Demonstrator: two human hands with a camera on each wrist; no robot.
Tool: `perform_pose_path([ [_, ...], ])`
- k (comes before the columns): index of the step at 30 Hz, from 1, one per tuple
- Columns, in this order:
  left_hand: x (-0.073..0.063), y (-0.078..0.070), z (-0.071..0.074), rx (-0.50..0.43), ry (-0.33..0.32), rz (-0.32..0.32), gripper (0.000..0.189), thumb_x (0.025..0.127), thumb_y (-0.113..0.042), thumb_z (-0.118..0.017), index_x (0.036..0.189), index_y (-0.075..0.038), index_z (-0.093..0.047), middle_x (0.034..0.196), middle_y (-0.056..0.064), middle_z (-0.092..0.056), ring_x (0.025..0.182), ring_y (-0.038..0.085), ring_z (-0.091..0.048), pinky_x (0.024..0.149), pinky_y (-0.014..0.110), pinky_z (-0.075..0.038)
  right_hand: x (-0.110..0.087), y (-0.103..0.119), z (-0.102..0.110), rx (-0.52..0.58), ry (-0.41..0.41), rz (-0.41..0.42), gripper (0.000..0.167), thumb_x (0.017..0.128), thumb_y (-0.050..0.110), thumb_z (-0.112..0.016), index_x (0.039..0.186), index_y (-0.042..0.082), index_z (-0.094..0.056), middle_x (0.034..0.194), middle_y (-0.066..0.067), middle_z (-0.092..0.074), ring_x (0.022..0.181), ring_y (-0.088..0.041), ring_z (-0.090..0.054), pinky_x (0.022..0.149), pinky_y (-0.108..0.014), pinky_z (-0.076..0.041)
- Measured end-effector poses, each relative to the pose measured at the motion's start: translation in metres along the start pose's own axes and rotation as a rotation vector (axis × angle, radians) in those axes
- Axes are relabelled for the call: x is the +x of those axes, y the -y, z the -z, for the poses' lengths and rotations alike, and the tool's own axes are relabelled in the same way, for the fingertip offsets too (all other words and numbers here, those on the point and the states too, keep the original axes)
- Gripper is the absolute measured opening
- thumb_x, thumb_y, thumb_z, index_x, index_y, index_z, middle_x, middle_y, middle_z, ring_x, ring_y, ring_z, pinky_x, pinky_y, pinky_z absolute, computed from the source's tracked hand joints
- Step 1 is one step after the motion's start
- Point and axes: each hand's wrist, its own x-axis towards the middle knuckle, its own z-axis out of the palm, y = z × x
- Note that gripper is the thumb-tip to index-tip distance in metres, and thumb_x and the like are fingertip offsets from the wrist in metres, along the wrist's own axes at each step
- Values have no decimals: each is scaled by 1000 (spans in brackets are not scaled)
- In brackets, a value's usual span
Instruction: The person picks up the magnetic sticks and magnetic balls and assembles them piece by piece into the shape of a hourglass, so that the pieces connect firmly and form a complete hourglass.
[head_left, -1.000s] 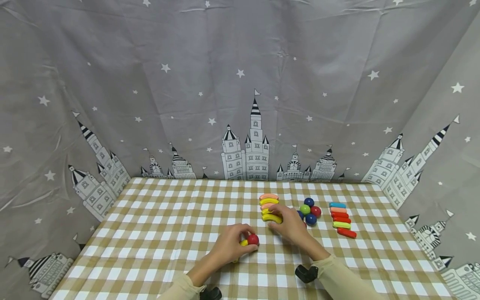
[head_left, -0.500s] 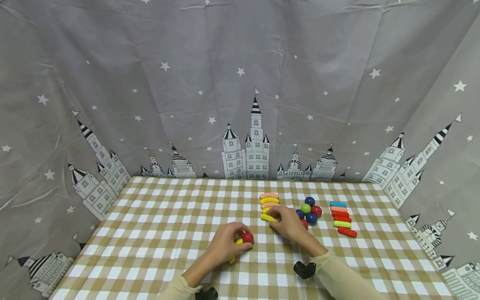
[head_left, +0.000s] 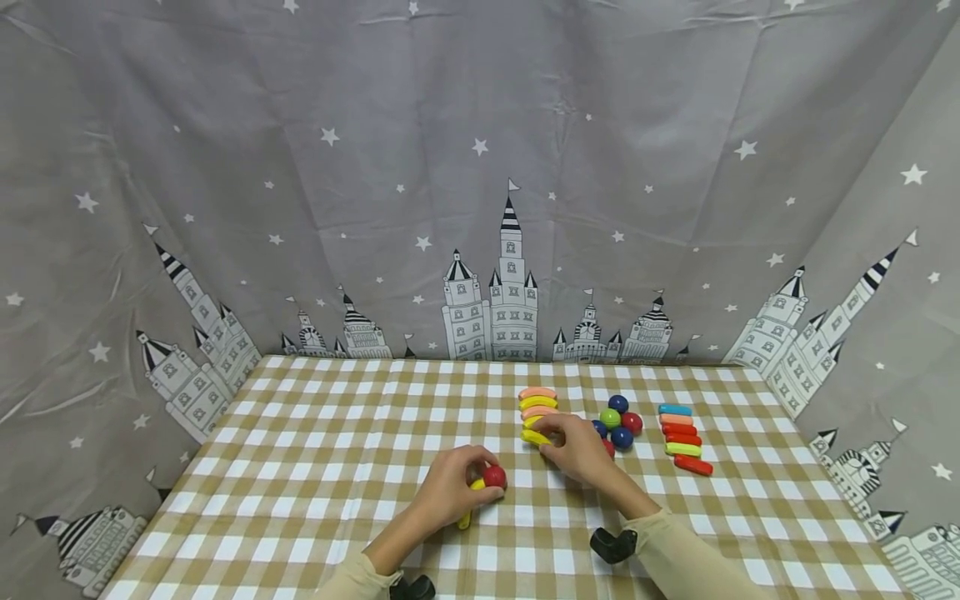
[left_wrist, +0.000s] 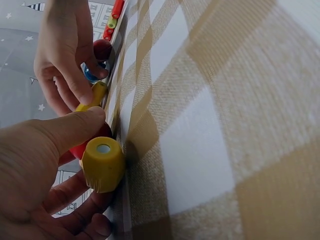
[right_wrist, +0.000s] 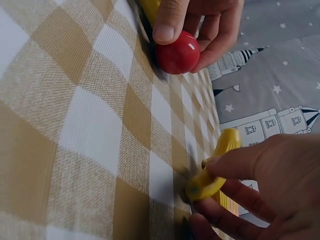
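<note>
My left hand (head_left: 448,483) pinches a glossy red ball (head_left: 494,476) low over the tablecloth, thumb on one side and fingers on the other. A yellow curved magnetic stick (left_wrist: 103,165) extends from that ball back under the palm, a silver disc showing at its near end. Between thumb and fingers, my right hand (head_left: 581,448) pinches another yellow curved magnetic stick (right_wrist: 214,170), the nearest of a row of curved sticks. Peach and yellow sticks (head_left: 538,402) make up the rest of this row, partly hidden by the fingers.
Right of the row sits a cluster of blue, green and red balls (head_left: 622,437). Farther right, short straight sticks (head_left: 681,429) in blue, peach, red and lime lie in a column. A checked tablecloth (head_left: 337,442) covers the table; a grey castle-print curtain (head_left: 480,208) stands behind.
My left hand has shifted slightly left with the red ball and its yellow stick. The right hand stays by the row, and the yellow stick in its fingers has moved slightly left.
</note>
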Motion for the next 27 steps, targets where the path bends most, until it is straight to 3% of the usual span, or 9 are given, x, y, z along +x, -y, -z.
perform_pose_path([
  [7,-2,0,1,-7,-6,-8,25,80,-20,-90,98,-15,-73,83,-5,-68,67,9,-54,61,23,-43,-8,-1,5,90,10,19,22,86,7,-82,106,16,-76,100,1,-74,78,-11,-63,73,-31,-55],
  [11,-2,-1,1,-10,-4,-3,25,80,-20,-90,98,-14,-73,83,-4,-68,67,11,-55,61,23,-43,-12,2,11,150,61,18,21,89,12,-81,108,17,-75,104,1,-72,80,-13,-61,72,-32,-53],
  [18,-2,-2,1,-6,-6,-7,26,79,-19,-90,98,-13,-73,82,-3,-68,67,14,-56,61,24,-43,-23,1,22,271,147,8,23,92,12,-78,114,16,-74,107,-1,-70,73,-19,-61,58,-28,-51],
  [27,-1,-1,2,-2,1,-10,27,79,-20,-91,99,-15,-73,85,-6,-68,68,14,-56,61,24,-43,-34,-9,29,334,198,13,27,91,14,-78,117,16,-74,111,-6,-70,77,-20,-62,59,-29,-53],
])
